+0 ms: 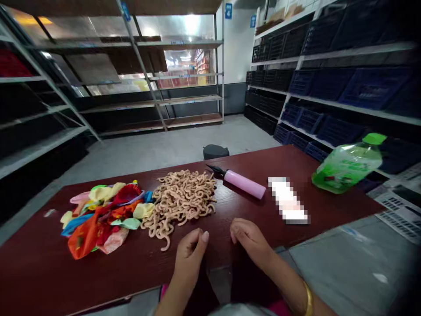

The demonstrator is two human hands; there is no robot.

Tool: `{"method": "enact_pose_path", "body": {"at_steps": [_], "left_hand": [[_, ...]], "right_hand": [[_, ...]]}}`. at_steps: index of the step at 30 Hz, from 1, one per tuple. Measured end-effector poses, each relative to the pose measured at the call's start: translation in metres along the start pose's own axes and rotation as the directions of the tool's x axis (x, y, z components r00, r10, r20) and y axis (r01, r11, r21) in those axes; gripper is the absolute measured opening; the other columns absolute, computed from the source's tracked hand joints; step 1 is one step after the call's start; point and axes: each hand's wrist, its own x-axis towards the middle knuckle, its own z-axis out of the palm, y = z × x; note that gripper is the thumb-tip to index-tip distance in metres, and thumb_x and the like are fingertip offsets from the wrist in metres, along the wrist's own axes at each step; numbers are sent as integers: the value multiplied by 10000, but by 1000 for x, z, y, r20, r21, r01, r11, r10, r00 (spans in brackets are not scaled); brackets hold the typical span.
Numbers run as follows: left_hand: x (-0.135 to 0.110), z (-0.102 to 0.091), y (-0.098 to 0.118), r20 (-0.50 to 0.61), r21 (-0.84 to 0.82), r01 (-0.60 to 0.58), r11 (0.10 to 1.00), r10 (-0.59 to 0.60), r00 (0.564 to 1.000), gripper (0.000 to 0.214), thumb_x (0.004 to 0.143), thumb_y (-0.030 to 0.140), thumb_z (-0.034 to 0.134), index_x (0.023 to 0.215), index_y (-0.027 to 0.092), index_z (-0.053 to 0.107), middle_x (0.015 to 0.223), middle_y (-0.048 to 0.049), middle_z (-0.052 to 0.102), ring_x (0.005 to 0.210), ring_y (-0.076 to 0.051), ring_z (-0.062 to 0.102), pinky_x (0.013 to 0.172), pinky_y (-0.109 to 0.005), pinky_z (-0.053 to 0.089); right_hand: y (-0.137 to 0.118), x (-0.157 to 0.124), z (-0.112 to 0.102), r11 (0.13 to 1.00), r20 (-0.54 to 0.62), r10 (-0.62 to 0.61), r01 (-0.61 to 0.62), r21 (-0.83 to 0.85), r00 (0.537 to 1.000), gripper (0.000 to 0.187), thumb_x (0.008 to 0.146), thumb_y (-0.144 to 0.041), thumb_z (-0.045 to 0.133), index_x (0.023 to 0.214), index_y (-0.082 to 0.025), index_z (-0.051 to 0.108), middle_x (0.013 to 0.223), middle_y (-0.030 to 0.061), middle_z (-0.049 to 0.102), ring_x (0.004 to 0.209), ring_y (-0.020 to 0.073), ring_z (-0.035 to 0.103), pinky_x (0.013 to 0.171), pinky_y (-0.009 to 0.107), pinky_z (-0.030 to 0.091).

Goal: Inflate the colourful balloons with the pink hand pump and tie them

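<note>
Curls (pixel 186 197) heaped on table (pixel 131 281), beyond and left of left fingers, bending many ways; heap stretches away, slightly right. Pump (pixel 245 184) beyond right fingers, long axis slanting, nozzle pointing away and left. Left hand (pixel 190 250), right hand (pixel 250 239): fingers curled narrow; right palm hidden, cannot tell contents. Bottle (pixel 348 169) farther right, green liquid inside.

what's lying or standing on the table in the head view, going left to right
balloons → tan curls → pink pump → pixelated item → green bottle
</note>
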Motion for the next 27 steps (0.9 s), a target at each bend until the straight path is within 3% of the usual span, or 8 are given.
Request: {"method": "enact_pose_path", "body": {"at_steps": [6,10,13,16,18,20,22,27], "left_hand": [[0,1,3,71,75,-40,996,35,997,503,844,438,535,524,182,243,543,29,254,532,-98,265,520,-255,228],[6,2,13,49,-151,78,985,-72,996,546,810,542,537,512,189,246,520,42,206,489,-89,192,469,-258,163],[26,-4,54,11,-440,40,897,-39,999,585,844,666,337,509,197,239,507,44,175,462,-92,145,447,-266,125],[58,-18,120,-69,-529,-182,829,172,983,652,777,785,201,490,201,234,501,48,146,445,-92,160,433,-265,135],[80,-25,162,-87,-551,-266,791,263,961,676,737,823,171,480,203,244,482,55,135,424,-86,145,413,-257,119],[101,-28,189,-100,-566,-331,755,336,936,680,704,849,155,485,209,226,463,63,127,402,-79,122,391,-249,96],[119,-24,199,-93,-574,-333,748,344,934,671,717,841,165,485,213,219,443,72,119,380,-69,88,373,-243,63],[144,-5,189,-66,-648,-222,729,236,969,661,727,833,172,484,218,189,424,80,110,349,-56,67,352,-235,43]], "right_hand": [[-3,-2,3,990,0,88,-88,-111,996,448,956,-440,347,596,-184,425,632,-15,441,626,111,432,595,269,285],[-3,12,-2,985,12,173,-173,28,985,512,902,-570,384,559,-190,397,583,-23,405,582,108,397,566,271,278],[-25,46,-17,956,2,211,-207,208,977,615,851,-696,324,487,-201,335,480,-45,301,482,90,287,502,277,221],[-73,98,-34,923,-44,62,-41,384,997,701,815,-775,109,429,-212,264,439,-39,243,438,87,236,465,281,174],[-107,133,-43,879,55,-18,-10,477,998,730,750,-829,34,404,-220,240,412,-42,202,397,81,204,430,277,136],[-130,162,-47,845,96,-41,-17,534,995,737,699,-862,2,408,-225,233,402,-45,195,380,76,175,407,268,117],[-139,183,-46,818,126,-27,-51,573,992,744,661,-891,18,405,-228,236,383,-50,186,362,69,153,387,260,93],[-124,205,-35,735,123,89,-149,661,988,750,618,-927,77,390,-225,211,343,-58,166,336,58,115,366,245,57]]}}
